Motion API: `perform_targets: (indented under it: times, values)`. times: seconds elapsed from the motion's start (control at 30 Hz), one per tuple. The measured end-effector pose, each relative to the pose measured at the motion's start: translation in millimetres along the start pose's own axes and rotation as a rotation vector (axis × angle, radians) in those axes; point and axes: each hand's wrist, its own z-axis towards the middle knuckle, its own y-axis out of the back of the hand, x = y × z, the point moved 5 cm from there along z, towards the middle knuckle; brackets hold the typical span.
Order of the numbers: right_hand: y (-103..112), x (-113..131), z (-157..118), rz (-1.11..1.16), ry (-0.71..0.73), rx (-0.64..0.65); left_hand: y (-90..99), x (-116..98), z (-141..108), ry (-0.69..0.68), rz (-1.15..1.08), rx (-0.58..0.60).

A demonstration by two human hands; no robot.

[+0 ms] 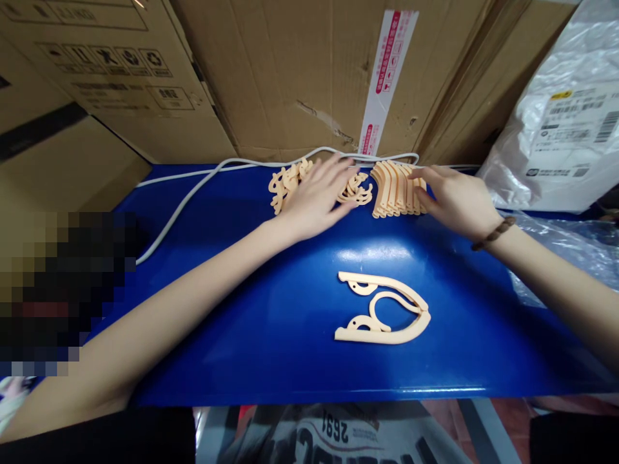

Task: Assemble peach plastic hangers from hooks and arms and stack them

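Note:
My left hand is spread flat, palm down, over the small cream plastic parts at the back of the blue table. On its left lies a heap of small curved pieces, and to its right a pile of cream hook pieces; the hand covers part of both. My right hand is at the right end of a neat row of curved cream hanger arms, thumb and forefinger apart and touching or nearly touching the end pieces. Nearer to me lies a folding hanger, folded, its round hook between its two arms.
Large cardboard boxes stand along the back of the blue table. A white cable runs behind the parts and down the left. At the right are a white wrapped parcel and clear plastic film.

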Motion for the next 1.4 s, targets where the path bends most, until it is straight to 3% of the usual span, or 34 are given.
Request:
perform_targets:
  times: [0.17,0.33,0.43,0.57,0.67,0.93,1.0,1.07,1.2,1.33,1.4]
  values:
    - [3,-11,-10,0.065,-0.123,-0.014,-18.4,-44,18,-0.133,0.055,0.157]
    - [15,1,-23,0.136,-0.059,-0.083,-24.9,-53,24,-0.129,0.041,0.194]
    - [33,31,-37,0.291,0.126,-0.181,-24.3,-51,24,-0.115,0.012,0.206]
    - [39,85,-64,0.479,0.421,0.002,-14.0,-46,23,-0.094,-0.074,0.148]
    - [33,109,-78,0.504,0.486,0.047,-0.4,-44,18,-0.101,-0.177,0.081]
    - [16,110,-68,0.349,0.488,-0.043,22.5,-30,8,0.062,-0.658,-0.063]
    - [18,107,-61,0.351,0.452,-0.056,20.8,-29,8,0.148,-0.815,-0.087]
    - [22,98,-51,0.406,0.328,-0.065,15.5,-28,6,0.277,-0.986,-0.092]
    - [34,78,-30,0.534,0.079,-0.093,-1.7,-32,-1,0.551,-1.312,0.019]
    - [42,72,-16,0.644,0.067,-0.107,-6.0,-32,-4,0.578,-1.372,0.016]
    - [44,71,-12,0.568,0.069,-0.112,-6.6,-29,-4,0.601,-1.378,-0.011]
